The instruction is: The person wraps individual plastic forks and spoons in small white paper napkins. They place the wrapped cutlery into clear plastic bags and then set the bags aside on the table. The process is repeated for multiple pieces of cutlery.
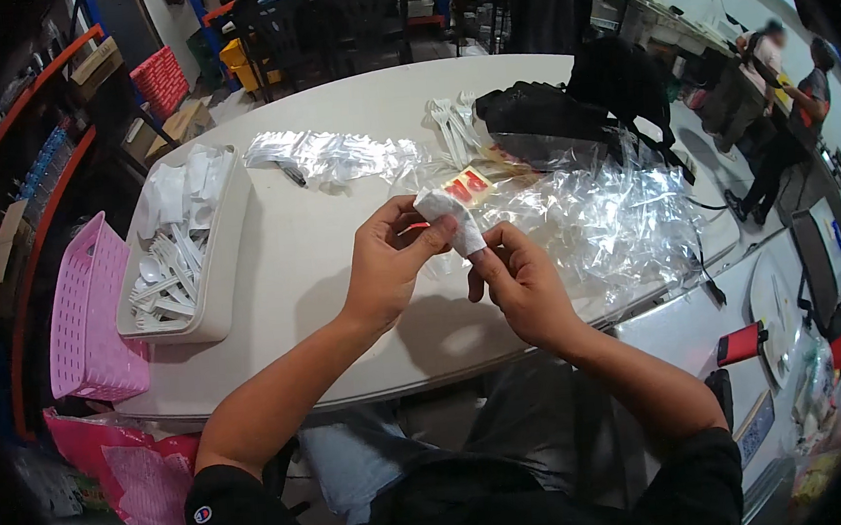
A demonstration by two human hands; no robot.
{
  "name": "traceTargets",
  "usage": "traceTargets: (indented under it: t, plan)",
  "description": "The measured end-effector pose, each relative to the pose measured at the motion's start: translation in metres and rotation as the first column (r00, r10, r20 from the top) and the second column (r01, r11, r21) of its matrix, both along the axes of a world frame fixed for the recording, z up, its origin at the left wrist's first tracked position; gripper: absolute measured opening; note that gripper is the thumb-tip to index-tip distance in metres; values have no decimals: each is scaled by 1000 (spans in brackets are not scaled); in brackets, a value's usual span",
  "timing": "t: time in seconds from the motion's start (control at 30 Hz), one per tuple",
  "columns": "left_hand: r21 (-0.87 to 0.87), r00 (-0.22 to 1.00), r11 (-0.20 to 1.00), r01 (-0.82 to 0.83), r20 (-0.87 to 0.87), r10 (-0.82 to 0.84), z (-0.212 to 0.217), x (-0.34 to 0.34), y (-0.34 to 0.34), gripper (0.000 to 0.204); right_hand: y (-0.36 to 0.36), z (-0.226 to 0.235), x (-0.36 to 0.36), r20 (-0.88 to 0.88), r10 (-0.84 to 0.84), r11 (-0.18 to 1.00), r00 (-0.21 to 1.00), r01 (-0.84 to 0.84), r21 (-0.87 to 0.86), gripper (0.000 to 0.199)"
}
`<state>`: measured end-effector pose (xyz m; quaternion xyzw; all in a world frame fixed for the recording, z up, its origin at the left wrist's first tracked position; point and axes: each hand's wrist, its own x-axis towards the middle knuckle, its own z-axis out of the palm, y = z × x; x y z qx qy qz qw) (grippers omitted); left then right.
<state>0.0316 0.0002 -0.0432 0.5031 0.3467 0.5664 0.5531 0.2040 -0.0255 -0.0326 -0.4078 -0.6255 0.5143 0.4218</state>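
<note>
Gripping a small white folded napkin packet (450,219) from both sides, the left hand (388,265) and the right hand (519,280) meet above the near edge of the white round table (333,269). The left hand pinches the upper end of the packet between thumb and fingers; the right hand pinches its lower end with fingertips closed on it. The packet is held clear of the table surface, tilted, with its upper end toward the far side of the table. Directly behind the packet, on the table, lies a heap of clear plastic bags (613,220), one with a red-and-yellow label (467,183). Farther back on the table rest several loose white plastic forks (452,124), and beside them a black bag (575,105). Toward the far left of the table lies a strip of clear wrapped packets (335,156). On the left part of the table sits a beige rectangular tray (221,267) filled with white plastic cutlery (171,251). Off the table's left edge stands a pink basket (88,315). Two other people (783,71) are well apart from the table, at the far right.
</note>
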Motion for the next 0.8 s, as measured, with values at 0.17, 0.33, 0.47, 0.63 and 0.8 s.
traceTargets:
  t: [0.17,0.33,0.47,0.63,0.8]
  plan:
    - [91,1000,995,-27,-10,28,6,1,-3,32,4,1,6,1,87,995,996,-86,-53,16]
    - [104,999,994,-44,-1,44,9,1,-6,25,4,10,9,61,148,985,987,-141,-103,23]
    - [131,998,990,-54,20,52,9,3,-7,23,4,15,13,201,108,993,974,-115,27,28]
    - [252,990,967,-36,-120,68,3,0,-4,24,6,9,7,282,26,978,959,-83,193,30]
    - [294,957,956,-15,-273,98,6,-3,-5,27,4,13,9,363,33,982,931,-98,160,31]
